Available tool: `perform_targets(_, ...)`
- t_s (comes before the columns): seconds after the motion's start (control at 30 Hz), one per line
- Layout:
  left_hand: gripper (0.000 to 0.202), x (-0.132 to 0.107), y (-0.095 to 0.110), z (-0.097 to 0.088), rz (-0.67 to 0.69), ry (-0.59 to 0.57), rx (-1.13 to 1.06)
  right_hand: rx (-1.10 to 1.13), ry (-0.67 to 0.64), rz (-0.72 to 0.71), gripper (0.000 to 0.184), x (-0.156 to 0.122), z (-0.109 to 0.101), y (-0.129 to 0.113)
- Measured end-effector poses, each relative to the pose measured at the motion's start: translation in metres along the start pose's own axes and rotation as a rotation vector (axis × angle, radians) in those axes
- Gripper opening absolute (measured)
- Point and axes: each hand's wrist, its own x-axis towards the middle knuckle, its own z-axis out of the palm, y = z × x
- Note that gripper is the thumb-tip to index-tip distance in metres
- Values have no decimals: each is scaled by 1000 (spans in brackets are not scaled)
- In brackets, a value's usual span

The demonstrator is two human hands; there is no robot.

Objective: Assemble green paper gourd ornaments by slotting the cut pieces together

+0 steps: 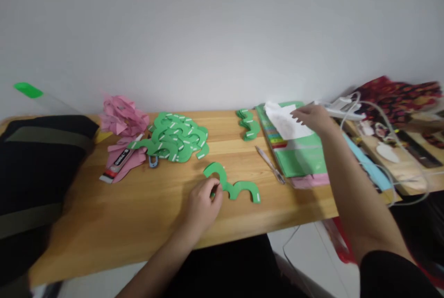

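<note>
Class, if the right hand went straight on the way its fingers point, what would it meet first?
Most likely the white paper at the fingertips of the right hand; depth is unclear, so they may already touch it.

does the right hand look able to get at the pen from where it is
Probably yes: nothing lies over the pen, which sits on the table beside the green packet, and the right hand is close by, at the white paper.

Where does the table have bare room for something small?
Bare wood shows left of the left hand, in front of the pink scraps, and between the green pile and small green stack. Crowded: the back left, and the right, with white paper and cables.
</note>
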Motion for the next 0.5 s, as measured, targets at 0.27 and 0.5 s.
perform_targets(0.27, 15, -9, 4, -8, -12, -183, 32, 60, -212, -419, 20, -122, 28, -21)
perform_targets(0.5, 33, -27, 13, -17, 248, -337, 255, 200, -191, -429, 19, -198, 72, 2)
